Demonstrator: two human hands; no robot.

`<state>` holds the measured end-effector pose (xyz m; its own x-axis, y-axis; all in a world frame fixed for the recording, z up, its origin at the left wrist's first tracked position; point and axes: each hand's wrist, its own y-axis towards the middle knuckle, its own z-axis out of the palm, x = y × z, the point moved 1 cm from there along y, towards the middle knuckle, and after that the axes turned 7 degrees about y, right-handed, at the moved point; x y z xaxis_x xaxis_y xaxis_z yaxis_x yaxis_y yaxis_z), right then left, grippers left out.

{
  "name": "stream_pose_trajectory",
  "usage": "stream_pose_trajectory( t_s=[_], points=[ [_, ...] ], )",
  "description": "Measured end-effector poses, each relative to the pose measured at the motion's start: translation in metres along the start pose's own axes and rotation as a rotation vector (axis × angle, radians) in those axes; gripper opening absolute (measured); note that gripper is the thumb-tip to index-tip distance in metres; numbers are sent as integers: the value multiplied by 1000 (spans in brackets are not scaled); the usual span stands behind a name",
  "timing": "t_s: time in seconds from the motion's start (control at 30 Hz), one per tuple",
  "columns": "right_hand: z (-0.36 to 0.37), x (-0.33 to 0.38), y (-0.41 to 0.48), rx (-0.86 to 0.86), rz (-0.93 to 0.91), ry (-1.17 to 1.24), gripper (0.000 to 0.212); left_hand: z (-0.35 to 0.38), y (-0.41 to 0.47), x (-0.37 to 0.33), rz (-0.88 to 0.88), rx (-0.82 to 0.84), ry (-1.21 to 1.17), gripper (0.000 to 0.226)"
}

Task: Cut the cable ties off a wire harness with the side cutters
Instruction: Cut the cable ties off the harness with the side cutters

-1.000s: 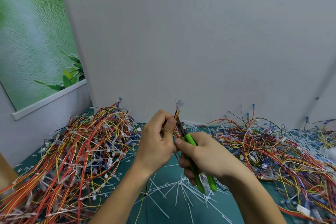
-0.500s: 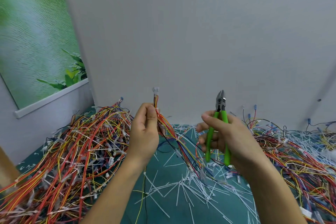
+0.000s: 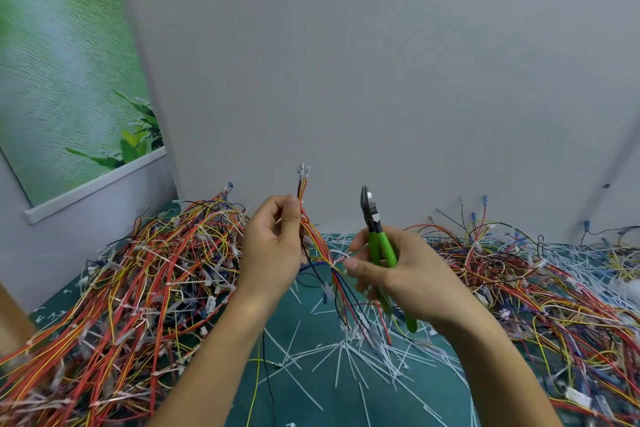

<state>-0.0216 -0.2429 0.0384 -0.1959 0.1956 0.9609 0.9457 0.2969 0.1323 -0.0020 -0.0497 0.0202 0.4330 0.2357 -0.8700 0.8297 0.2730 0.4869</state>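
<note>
Left hand [image 3: 273, 246] pinches the wire harness [image 3: 320, 248] between thumb and curled fingers — connector end poking up above the fingertips, wires trailing down past the right thumb. Right hand [image 3: 401, 277] curls around the green side cutters [image 3: 379, 246] — blades pointing up above its fingers.

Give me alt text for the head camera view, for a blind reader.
A person's left hand holds a thin wire harness upright while the right hand grips green-handled side cutters, tips up, beside it. Below, cut white cable ties litter a green mat between heaps of coloured wires.
</note>
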Motion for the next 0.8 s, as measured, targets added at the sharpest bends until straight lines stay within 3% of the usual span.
stream_pose_trajectory(
  t_s=[0.1, 0.23, 0.33, 0.53, 0.67, 0.8],
  points=[
    [-7, 2, 0, 8, -9, 161, 2, 0, 1, -2, -50, 0, -68, 28],
    [-13, 4, -2, -45, 43, 323, 9, 1, 1, -7, -120, 12, -167, 29],
    [-19, 2, -1, -92, 77, 279, 17, -1, 2, -10, -181, -10, -293, 30],
    [-14, -1, 1, 47, 82, 217, 50, 2, 1, -12, -242, 65, -550, 28],
    [-6, -4, 3, 36, 4, 217, 23, 5, -1, -11, -247, 88, -554, 26],
    [-4, -5, 4, 9, -37, 220, 15, 5, -1, -10, -222, 107, -482, 25]
  ],
)
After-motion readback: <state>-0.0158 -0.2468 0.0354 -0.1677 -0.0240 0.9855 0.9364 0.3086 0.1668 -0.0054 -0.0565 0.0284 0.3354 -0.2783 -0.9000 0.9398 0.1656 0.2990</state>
